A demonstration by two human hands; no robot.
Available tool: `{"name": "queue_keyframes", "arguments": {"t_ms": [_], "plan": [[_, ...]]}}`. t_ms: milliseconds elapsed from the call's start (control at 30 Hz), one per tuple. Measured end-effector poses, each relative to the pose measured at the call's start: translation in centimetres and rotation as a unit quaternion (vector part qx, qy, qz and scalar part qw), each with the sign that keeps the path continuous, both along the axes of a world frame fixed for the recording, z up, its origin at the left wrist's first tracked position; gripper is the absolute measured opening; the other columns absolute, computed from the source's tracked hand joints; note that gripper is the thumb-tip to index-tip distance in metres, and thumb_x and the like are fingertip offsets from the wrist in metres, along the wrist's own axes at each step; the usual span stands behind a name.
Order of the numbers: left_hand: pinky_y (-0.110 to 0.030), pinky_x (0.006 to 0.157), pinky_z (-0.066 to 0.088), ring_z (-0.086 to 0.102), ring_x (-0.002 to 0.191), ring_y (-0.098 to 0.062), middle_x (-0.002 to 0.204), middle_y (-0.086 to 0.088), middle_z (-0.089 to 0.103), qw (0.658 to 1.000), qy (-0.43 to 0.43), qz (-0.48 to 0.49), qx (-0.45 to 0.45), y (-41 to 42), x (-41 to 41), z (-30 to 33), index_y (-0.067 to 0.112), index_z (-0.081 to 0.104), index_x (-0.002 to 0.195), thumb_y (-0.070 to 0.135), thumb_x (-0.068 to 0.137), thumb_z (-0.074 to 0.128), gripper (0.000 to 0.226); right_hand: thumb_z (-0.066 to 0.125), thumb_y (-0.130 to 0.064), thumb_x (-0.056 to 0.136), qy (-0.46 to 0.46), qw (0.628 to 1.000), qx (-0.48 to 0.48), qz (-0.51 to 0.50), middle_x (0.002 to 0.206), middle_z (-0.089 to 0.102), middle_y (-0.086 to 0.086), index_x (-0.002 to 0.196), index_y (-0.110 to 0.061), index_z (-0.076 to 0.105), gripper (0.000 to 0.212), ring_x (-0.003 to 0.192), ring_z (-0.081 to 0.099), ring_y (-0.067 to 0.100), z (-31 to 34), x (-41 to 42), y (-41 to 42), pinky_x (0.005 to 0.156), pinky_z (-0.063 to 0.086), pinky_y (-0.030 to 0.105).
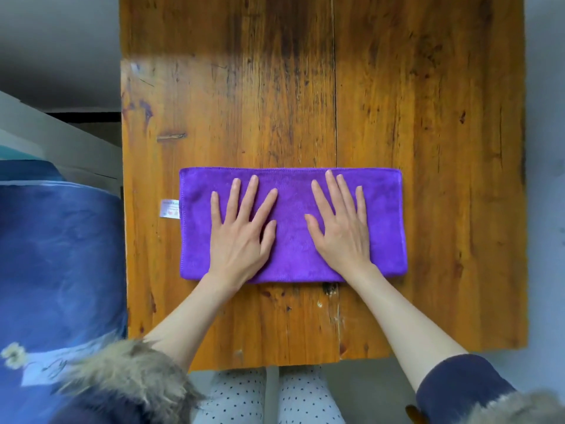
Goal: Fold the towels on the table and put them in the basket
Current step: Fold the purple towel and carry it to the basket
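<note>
Head view, looking down on a wooden table (pixel 397 87).

Item: purple towel (pixel 292 237). Lies flat as a long strip, apparently already folded once, with its long axis running left to right across the table. It sits nearer the near edge than the far edge, roughly centred between the left and right edges. A white label (pixel 170 209) sticks out of its left short end. The far long side shows a stitched hem; the near long side looks rounded, likely the fold.

Item: left hand (pixel 241 231). Palm down on the left half of the towel, fingers straight and spread, tips pointing to the far edge. Holds nothing; presses flat.

Item: right hand (pixel 339 228). Palm down on the right half, fingers straight and spread, slightly closer together than the left's. Holds nothing; presses flat.

Relation for the next move: both hands lie inside the towel's outline, each well short of its own short end. Left short end is nearest the left hand, right short end nearest the right. Judged next step: bring one short end over to the other, halving the long axis. Either hand would first have to reach outward to its end.

Basket: not seen here.

Other: blue patterned fabric (pixel 58 255) beside the table's left edge.
</note>
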State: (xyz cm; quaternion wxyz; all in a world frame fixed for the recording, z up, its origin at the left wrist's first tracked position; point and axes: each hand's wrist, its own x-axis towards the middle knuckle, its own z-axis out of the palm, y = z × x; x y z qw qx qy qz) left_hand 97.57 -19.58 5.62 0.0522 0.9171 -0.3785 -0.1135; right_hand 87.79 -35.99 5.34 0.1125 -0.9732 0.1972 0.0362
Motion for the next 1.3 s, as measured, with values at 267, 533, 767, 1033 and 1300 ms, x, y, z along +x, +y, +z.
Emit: {"name": "queue_keyframes", "arguments": {"t_ms": [267,533,767,1033,1300], "plan": [[-0.052,0.113,0.010,0.014,0.143,-0.029,0.155,-0.010,0.022,0.999,-0.010,0.044,0.031,5.7,1.9,-0.3,0.022,0.028,0.146,0.037,0.094,0.025,0.054,0.032,-0.037,0.096,-0.031,0.998,-0.015,-0.057,0.153,0.027,0.010,0.144,-0.015,0.033,0.053,0.143,0.020,0.024,-0.3,-3.1,-4.3,0.117,0.008,0.040],[-0.054,0.114,0.001,0.012,0.144,-0.030,0.154,-0.012,0.022,0.996,-0.053,0.068,-0.026,2.7,2.4,0.5,0.021,0.033,0.143,0.034,0.093,0.032,0.051,0.026,-0.042,0.096,-0.024,0.998,-0.012,-0.058,0.155,0.020,0.011,0.145,-0.016,0.031,0.056,0.145,0.013,0.024,0.5,-1.9,-5.3,0.118,0.003,0.038],[-0.052,0.115,0.008,0.015,0.144,-0.031,0.154,-0.010,0.024,0.996,-0.043,0.083,-0.011,1.9,3.7,-0.8,0.022,0.031,0.145,0.038,0.095,0.027,0.053,0.022,-0.045,0.097,-0.006,0.998,-0.026,-0.054,0.156,0.016,0.010,0.148,-0.020,0.024,0.057,0.145,0.010,0.023,-0.4,-2.1,-5.7,0.118,0.004,0.038],[-0.053,0.112,0.015,0.021,0.140,-0.035,0.150,-0.016,0.029,0.983,0.017,0.154,-0.095,3.3,2.9,1.1,0.011,0.033,0.142,0.018,0.095,0.035,0.048,0.028,-0.043,0.095,-0.024,0.998,0.000,-0.058,0.157,0.015,0.011,0.148,-0.019,0.025,0.058,0.145,0.007,0.026,1.5,-1.7,-2.4,0.116,-0.002,0.048],[-0.047,0.098,0.028,0.037,0.118,-0.035,0.122,-0.017,0.047,0.908,0.111,0.400,-0.061,5.8,1.9,3.2,0.009,0.051,0.119,0.032,0.091,0.055,0.036,0.034,-0.051,0.091,0.003,0.999,0.010,0.032,0.155,0.022,0.007,0.145,-0.024,0.031,0.061,0.144,0.015,0.027,1.1,0.6,5.4,0.111,0.008,0.062]]}}
